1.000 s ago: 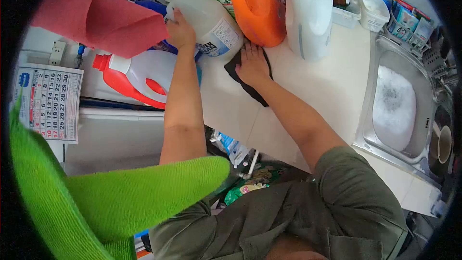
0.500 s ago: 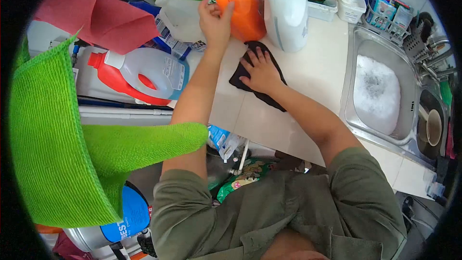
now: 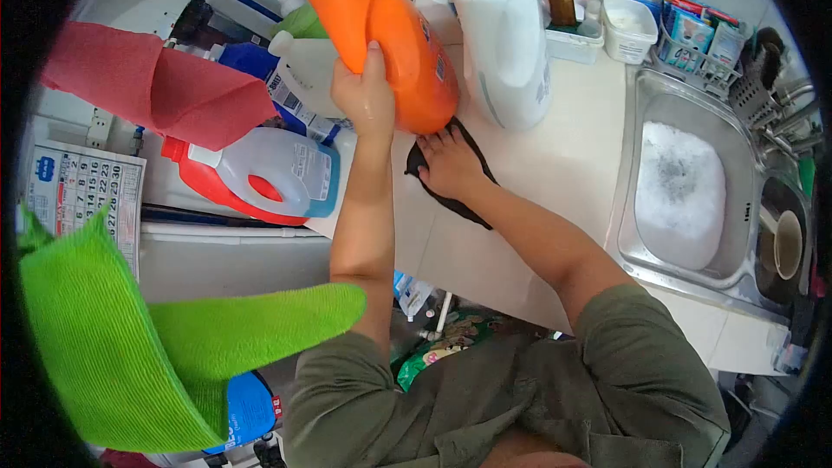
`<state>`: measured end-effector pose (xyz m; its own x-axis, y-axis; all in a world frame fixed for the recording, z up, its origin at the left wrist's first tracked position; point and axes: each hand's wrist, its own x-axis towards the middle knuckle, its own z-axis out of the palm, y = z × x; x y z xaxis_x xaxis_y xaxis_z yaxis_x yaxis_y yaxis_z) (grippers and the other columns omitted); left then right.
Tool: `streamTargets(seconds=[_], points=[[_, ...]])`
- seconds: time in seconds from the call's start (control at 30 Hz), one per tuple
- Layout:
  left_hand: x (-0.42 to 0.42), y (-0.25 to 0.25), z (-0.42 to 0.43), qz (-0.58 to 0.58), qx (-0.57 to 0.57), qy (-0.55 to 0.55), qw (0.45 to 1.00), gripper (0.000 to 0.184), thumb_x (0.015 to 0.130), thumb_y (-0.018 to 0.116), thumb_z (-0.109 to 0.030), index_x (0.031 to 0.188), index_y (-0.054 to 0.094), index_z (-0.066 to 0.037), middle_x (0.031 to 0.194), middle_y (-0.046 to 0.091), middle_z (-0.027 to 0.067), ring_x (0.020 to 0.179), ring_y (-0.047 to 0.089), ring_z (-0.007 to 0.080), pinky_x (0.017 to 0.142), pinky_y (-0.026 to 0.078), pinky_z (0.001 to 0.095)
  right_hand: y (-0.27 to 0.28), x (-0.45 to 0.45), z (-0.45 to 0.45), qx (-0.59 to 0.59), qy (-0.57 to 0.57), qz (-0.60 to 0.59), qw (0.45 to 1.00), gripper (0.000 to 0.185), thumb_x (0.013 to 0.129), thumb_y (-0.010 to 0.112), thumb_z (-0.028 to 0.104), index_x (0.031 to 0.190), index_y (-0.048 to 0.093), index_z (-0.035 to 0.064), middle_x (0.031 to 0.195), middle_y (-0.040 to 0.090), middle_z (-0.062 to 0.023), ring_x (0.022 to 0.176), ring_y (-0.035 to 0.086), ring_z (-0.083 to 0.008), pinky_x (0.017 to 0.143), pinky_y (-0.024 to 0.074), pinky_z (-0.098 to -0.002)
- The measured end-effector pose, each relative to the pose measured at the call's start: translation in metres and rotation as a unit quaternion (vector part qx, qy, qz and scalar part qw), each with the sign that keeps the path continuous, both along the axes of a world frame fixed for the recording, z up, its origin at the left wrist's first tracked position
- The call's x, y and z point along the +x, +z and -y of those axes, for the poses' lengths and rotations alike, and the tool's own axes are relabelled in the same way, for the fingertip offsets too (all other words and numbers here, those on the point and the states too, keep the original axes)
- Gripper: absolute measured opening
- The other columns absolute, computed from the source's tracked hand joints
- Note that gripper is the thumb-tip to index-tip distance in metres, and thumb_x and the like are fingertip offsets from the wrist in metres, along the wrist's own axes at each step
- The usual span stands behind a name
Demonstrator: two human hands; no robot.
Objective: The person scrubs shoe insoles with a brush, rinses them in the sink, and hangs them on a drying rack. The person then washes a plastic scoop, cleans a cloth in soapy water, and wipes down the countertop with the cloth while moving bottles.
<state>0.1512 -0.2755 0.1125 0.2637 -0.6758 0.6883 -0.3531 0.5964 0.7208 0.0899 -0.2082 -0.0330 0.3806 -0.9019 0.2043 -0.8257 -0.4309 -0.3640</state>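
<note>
My left hand [image 3: 364, 97] is closed around the handle of a large orange plastic jug [image 3: 418, 69]. The jug leans to the left, its top near the back of the counter. Flat on the counter [image 3: 555, 199] lies a black cloth [image 3: 464, 208], and my right hand [image 3: 452, 165] presses on it with fingers spread. Those fingertips are close to the jug's base; whether they touch it I cannot tell. A big white jug [image 3: 503, 43] stands just right of the orange one.
To the right is a steel sink [image 3: 626, 208] with suds. A white tub [image 3: 630, 22] and a wire basket [image 3: 693, 65] of packets line the wall. Clear and red jugs [image 3: 269, 169] stand left. Green cloth [image 3: 95, 338] and red cloth [image 3: 165, 87] hang in the left foreground.
My left hand, earlier with fingers apart beside the orange jug, now grips its handle, and the jug leans further left. My right hand and the black cloth are nearer the jug's base.
</note>
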Motion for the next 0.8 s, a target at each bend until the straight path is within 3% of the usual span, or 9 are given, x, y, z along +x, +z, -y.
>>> streamTargets(seconds=[0.17, 0.33, 0.43, 0.5, 0.6, 0.7, 0.73, 0.8], points=[[0.001, 0.037, -0.009, -0.012, 0.029, 0.009, 0.999, 0.022, 0.08, 0.059, -0.016, 0.089, 0.058, 0.004, 0.08, 0.061, 0.0077, 0.069, 0.054, 0.0127, 0.065, 0.044, 0.0268, 0.02, 0.0, 0.067, -0.011, -0.051, 0.033, 0.998, 0.067, 0.078, 0.049, 0.041, 0.133, 0.029, 0.0083, 0.137, 0.027, -0.0147, 0.129, 0.02, -0.03, 0.106, 0.0148, -0.0419], [-0.003, 0.041, 0.002, 0.002, 0.048, 0.036, 0.998, 0.021, 0.08, 0.058, -0.015, 0.089, 0.058, 0.004, 0.08, 0.061, 0.0068, 0.069, 0.053, 0.0114, 0.064, 0.044, 0.026, 0.013, -0.01, 0.129, -0.066, -0.161, 0.184, 0.967, 0.068, 0.079, 0.048, 0.042, 0.131, 0.03, 0.0028, 0.137, 0.027, -0.0178, 0.129, 0.019, -0.0322, 0.106, 0.0148, -0.0419], [-0.01, 0.029, 0.017, -0.07, 0.034, -0.002, 0.997, 0.022, 0.079, 0.059, -0.016, 0.089, 0.059, 0.004, 0.08, 0.061, 0.0079, 0.069, 0.055, 0.0134, 0.064, 0.044, 0.0275, -0.007, -0.016, 0.125, -0.098, -0.224, 0.267, 0.932, 0.068, 0.079, 0.047, 0.043, 0.13, 0.03, -0.0005, 0.136, 0.026, -0.0196, 0.129, 0.018, -0.0334, 0.106, 0.0149, -0.0419], [-0.007, 0.013, 0.032, 0.0, -0.009, 0.023, 1.0, 0.022, 0.078, 0.059, -0.016, 0.088, 0.059, 0.004, 0.081, 0.062, 0.0098, 0.069, 0.057, 0.0169, 0.065, 0.045, 0.0295, -0.019, -0.024, 0.104, -0.089, -0.24, 0.243, 0.936, 0.069, 0.08, 0.046, 0.043, 0.129, 0.03, -0.0027, 0.136, 0.026, -0.0208, 0.128, 0.017, -0.0343, 0.106, 0.0149, -0.0419], [-0.013, -0.005, 0.042, 0.034, 0.019, 0.056, 0.998, 0.023, 0.079, 0.06, -0.017, 0.089, 0.059, 0.004, 0.081, 0.063, 0.0108, 0.069, 0.058, 0.0181, 0.064, 0.046, 0.0311, -0.005, -0.046, 0.063, -0.024, -0.227, 0.04, 0.973, 0.072, 0.079, 0.048, 0.042, 0.128, 0.028, -0.0068, 0.136, 0.025, -0.0224, 0.127, 0.02, -0.0362, 0.106, 0.0145, -0.0422], [-0.017, -0.021, 0.041, 0.037, 0.007, 0.08, 0.996, 0.025, 0.079, 0.061, -0.019, 0.088, 0.059, 0.004, 0.079, 0.063, 0.0107, 0.067, 0.057, 0.0167, 0.061, 0.046, 0.0314, 0.004, -0.057, 0.042, 0.042, -0.216, 0.04, 0.975, 0.077, 0.079, 0.05, 0.042, 0.132, 0.021, -0.0067, 0.14, 0.018, -0.0206, 0.13, 0.016, -0.0303, 0.107, 0.0125, -0.0372], [-0.02, -0.021, 0.042, 0.014, -0.001, 0.084, 0.996, 0.025, 0.079, 0.061, -0.02, 0.087, 0.059, 0.004, 0.078, 0.063, 0.0115, 0.067, 0.057, 0.017, 0.062, 0.046, 0.0318, -0.005, -0.055, 0.04, -0.025, -0.219, 0.057, 0.974, 0.073, 0.078, 0.05, 0.041, 0.129, 0.028, -0.0054, 0.137, 0.023, -0.0216, 0.128, 0.019, -0.0371, 0.106, 0.0146, -0.042], [-0.024, -0.018, 0.038, 0.006, 0.026, 0.065, 0.998, 0.027, 0.078, 0.062, -0.02, 0.091, 0.058, 0.004, 0.083, 0.062, 0.0123, 0.071, 0.058, 0.02, 0.066, 0.045, 0.032, -0.006, -0.058, 0.04, -0.011, -0.217, 0.053, 0.975, 0.072, 0.079, 0.05, 0.04, 0.129, 0.027, -0.0057, 0.138, 0.021, -0.0209, 0.129, 0.019, -0.0342, 0.107, 0.014, -0.0398]])
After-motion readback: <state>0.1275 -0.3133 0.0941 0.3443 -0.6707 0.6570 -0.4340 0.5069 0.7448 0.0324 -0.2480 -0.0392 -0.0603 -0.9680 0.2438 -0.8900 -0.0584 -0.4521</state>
